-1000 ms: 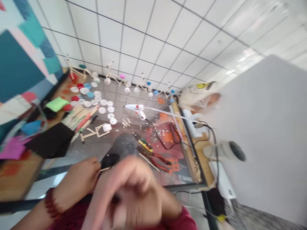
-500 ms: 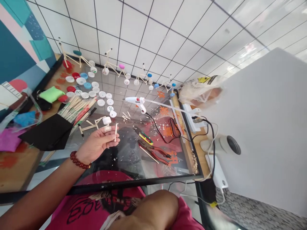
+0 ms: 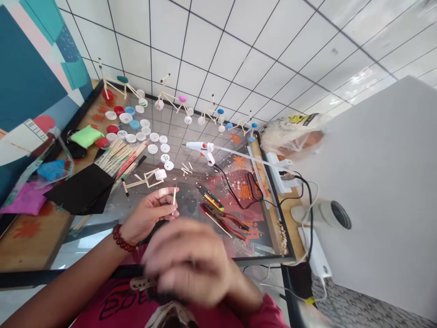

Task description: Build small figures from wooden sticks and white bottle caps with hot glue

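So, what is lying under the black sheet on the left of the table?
A bundle of wooden sticks pokes out from under the upper right edge of the black sheet. Their lower ends are covered by the sheet, so what else lies beneath cannot be seen.

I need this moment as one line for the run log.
left hand: holds short wooden stick upright | right hand: blurred, contents unclear | pliers, glue gun: on glass table

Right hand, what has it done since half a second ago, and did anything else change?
The right hand has come up from low by the lap, blurred with motion, to just below the left hand. The left hand still pinches the short wooden stick upright. The glue gun and pliers lie where they were.
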A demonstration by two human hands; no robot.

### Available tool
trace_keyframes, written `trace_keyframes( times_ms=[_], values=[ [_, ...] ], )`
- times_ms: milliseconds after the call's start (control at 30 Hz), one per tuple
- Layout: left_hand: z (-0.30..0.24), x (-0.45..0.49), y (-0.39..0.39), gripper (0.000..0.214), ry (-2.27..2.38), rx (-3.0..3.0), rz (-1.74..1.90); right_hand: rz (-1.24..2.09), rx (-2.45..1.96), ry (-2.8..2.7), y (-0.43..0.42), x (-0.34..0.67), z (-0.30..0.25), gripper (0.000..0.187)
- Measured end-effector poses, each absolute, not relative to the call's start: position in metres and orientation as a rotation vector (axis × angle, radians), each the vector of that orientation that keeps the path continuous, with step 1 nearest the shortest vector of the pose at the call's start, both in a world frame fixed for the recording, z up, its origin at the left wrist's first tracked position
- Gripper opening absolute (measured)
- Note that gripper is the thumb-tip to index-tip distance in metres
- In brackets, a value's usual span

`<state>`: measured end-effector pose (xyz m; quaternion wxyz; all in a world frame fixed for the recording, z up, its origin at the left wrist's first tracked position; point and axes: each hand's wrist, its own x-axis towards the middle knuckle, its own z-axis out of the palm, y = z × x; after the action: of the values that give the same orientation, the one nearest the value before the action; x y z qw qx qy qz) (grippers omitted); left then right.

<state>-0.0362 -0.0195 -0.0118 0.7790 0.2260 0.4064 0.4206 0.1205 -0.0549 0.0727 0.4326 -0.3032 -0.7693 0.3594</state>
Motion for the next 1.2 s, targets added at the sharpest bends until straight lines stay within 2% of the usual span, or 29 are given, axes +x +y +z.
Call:
trace_keyframes(
  times_ms=[100,167,300,433,567,633,767,1000,1200],
  values=[
    [-0.01,-0.035,-0.022,0.046,0.876,0.524,0.935,0.882,-1.12,-1.603,-0.027,0.131,0.043,0.016],
    [-0.011,-0.035,-0.023,0.045,0.875,0.558,0.918,1.039,-1.256,-1.456,-0.015,0.137,0.02,0.02],
    [-0.013,-0.033,-0.024,0.043,0.855,0.629,0.873,1.402,-1.24,-1.186,-0.008,0.136,-0.005,0.022],
    [-0.012,-0.031,-0.024,0.033,0.859,0.664,0.838,1.506,-1.157,-1.014,-0.009,0.131,-0.011,0.018],
    [-0.013,-0.028,-0.025,0.034,0.849,0.628,0.797,1.365,-1.204,-1.171,-0.009,0.131,-0.019,0.013],
    [-0.015,-0.027,-0.025,0.035,0.865,0.588,0.783,1.149,-1.247,-1.392,-0.011,0.13,-0.022,0.01],
    [-0.017,-0.026,-0.025,0.037,0.877,0.556,0.808,0.748,-1.179,-1.695,-0.017,0.128,-0.023,0.015],
    [-0.016,-0.028,-0.022,0.042,0.942,0.5,0.903,0.793,-1.086,-1.445,-0.022,0.14,-0.025,0.02],
    [-0.015,-0.025,-0.024,0.052,0.886,0.479,0.846,0.828,-1.113,-1.531,-0.024,0.143,-0.02,0.028]
  ],
)
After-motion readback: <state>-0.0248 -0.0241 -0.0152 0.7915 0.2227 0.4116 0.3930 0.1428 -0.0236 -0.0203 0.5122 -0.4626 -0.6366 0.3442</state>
